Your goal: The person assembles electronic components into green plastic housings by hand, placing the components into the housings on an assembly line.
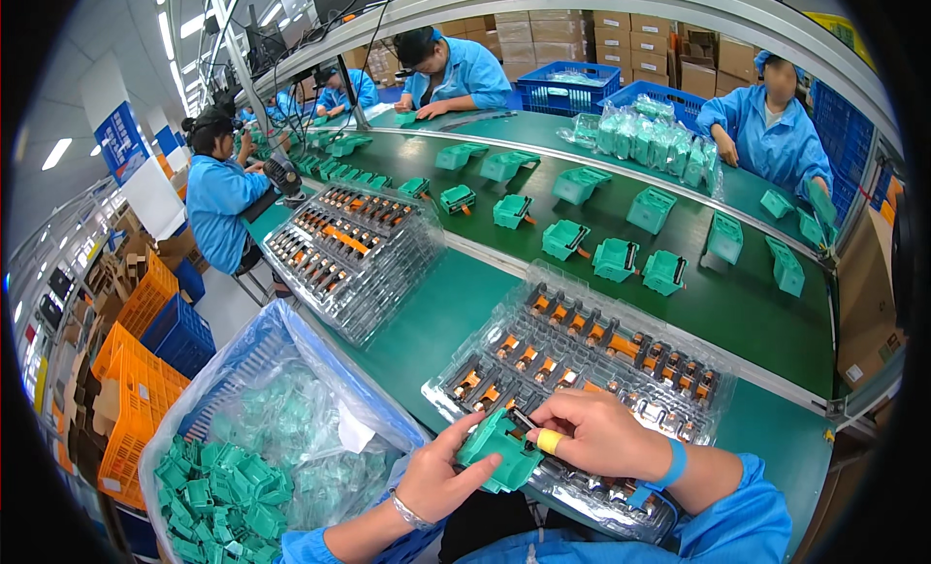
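Note:
My left hand (438, 479) holds a green plastic housing (497, 455) at its left side, thumb over the front and fingers behind. My right hand (606, 436), with a yellow wrap on one finger and a blue wrist strap, is closed at the housing's upper right edge. Its fingertips pinch a small black part (521, 421) there, partly hidden by the fingers. Under and behind both hands lies a clear plastic tray (621, 322) with rows of black, orange and metal parts. The housing is held tilted over the tray's near edge.
On my left stands a lined blue crate (291, 322) of green housings (223, 501). A stack of clear trays (354, 258) rises beyond it. Green housings (582, 184) sit along the conveyor belt (776, 336). Co-workers (766, 132) in blue work across and down the line.

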{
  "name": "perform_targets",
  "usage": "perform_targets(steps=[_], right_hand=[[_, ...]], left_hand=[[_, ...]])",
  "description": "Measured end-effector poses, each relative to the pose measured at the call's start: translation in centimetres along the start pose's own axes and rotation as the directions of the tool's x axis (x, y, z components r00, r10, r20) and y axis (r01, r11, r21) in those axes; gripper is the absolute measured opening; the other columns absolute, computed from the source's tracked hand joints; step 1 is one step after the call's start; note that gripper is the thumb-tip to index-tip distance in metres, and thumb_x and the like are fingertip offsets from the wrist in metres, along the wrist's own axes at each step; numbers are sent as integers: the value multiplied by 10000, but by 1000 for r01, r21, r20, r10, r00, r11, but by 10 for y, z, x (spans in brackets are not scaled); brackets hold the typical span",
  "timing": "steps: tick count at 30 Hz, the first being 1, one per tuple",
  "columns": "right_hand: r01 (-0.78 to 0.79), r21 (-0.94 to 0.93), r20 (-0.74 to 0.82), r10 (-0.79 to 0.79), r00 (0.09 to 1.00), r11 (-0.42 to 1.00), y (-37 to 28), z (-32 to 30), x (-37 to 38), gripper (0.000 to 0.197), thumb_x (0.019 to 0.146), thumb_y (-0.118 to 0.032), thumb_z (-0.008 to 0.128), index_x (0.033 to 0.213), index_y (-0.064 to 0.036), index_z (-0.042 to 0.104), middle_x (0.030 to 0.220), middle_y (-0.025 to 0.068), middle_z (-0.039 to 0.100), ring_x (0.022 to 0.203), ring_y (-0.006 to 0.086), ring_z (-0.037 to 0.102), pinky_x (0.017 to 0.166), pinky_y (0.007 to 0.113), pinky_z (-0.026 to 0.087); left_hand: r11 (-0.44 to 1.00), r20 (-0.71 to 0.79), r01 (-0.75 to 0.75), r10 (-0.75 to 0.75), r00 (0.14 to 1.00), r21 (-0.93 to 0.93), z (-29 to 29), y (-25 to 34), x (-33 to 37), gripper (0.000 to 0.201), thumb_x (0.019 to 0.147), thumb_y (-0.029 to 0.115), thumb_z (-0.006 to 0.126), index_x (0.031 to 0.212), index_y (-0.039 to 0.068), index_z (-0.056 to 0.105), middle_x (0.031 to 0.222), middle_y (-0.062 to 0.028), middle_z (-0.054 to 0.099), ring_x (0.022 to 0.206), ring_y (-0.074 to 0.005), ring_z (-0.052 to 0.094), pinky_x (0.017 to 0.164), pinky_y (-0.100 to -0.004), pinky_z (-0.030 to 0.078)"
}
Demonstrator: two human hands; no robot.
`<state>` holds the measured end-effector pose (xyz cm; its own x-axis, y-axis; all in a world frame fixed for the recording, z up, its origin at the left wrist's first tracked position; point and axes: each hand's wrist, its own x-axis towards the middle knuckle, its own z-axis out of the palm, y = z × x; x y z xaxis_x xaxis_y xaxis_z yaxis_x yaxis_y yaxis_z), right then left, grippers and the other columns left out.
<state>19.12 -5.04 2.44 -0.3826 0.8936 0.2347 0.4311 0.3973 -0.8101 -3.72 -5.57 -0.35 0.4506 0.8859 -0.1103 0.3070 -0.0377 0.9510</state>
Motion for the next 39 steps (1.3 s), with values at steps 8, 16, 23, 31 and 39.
perform_targets(steps=[8, 16, 23, 31, 39], right_hand=[[-307, 404, 228, 230, 946, 862, 12, 1, 2, 161, 821, -150, 646, 895, -17, 596, 769, 60, 614, 710, 114, 578, 611, 267, 449], [-246, 426, 191, 179, 965, 870, 25, 16, -4, 199, 802, -179, 666, 893, -19, 590, 767, 62, 622, 698, 119, 581, 620, 265, 453], [-330, 238, 342, 240, 909, 913, 10, 7, -5, 177, 818, -167, 672, 910, -37, 595, 687, -35, 574, 655, 13, 509, 584, 194, 420], [449, -178, -63, -466, 883, 876, -10, -18, -18, 152, 738, -102, 648, 872, -40, 610, 862, 59, 597, 727, 220, 571, 611, 325, 486], [608, -731, 149, -797, 585, 310, -2, -74, -53, 179, 704, -74, 613, 870, -8, 620, 881, 93, 609, 739, 194, 579, 685, 313, 523]], left_hand=[[988, -111, -88, 74, 991, -127, 3, -8, 0, 525, 819, 202, 663, 1257, 1, 457, 973, -107, 637, 823, -108, 608, 721, -254, 497], [962, -129, -208, 232, 964, 178, 4, 9, -6, 486, 796, 165, 676, 1228, 18, 508, 901, -121, 649, 743, -148, 632, 655, -265, 503], [968, -107, -221, 234, 966, 120, 7, 5, -10, 458, 782, 137, 673, 1204, 26, 535, 911, -128, 647, 761, -159, 639, 664, -269, 502], [873, -78, -464, 457, 886, -149, 12, 7, -9, 826, 718, 104, 752, 1375, 40, 256, 1137, -163, 563, 1009, -219, 582, 853, -307, 466], [886, -166, -337, 298, 940, -317, 5, -5, -4, 475, 811, -41, 568, 1244, 8, 380, 1124, -155, 539, 1041, -258, 549, 854, -388, 498]])
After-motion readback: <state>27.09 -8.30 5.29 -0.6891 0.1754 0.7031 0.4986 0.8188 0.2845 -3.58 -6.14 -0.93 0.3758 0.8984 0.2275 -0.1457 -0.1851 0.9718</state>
